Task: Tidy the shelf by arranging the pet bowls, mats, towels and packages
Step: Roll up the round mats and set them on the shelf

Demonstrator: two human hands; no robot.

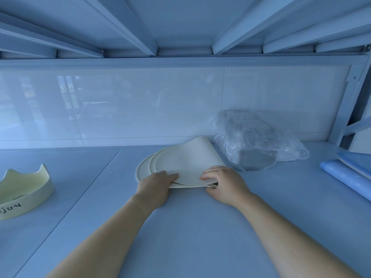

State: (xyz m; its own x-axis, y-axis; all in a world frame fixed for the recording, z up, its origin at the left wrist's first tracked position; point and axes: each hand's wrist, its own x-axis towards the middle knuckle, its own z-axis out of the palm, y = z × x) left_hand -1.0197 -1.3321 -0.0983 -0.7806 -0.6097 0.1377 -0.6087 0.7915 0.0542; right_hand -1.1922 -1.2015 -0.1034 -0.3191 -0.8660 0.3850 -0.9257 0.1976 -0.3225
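Head view: the only camera, looking down along both forearms onto the shelf board (190, 227), with the underside of the upper shelf (180, 23) overhead.
Stack of round white mats (180, 163): lies on the board just right of centre. The lower rimmed discs are fanned slightly to the left and the top one curls upward at its far end, probably because the near edge is being squeezed and lifted.
Left hand (158, 183): clamped on the near-left edge of the stack, one digit pressed on top and the others tucked beneath.
Right hand (222, 183): clamped on the near-right edge in the same way, thumb on top and fingers curled under the layers.
Why two hands: the mats look floppy and slip against each other, so a grip at both corners holds the layers together while they are squared up.
Plastic-wrapped grey package (255, 145): stands against the glossy back panel (140, 105), just behind and to the right of the mats. It is close to their curled tip, but I cannot tell whether they touch.
Cat-eared cream pet bowl (22, 189): far left and well apart from the mats, leaving room between them.
Blue patterned towel roll (347, 173): at the right edge, beside the shelf post.
Step, as judged: aligning the mats into one neat pile.
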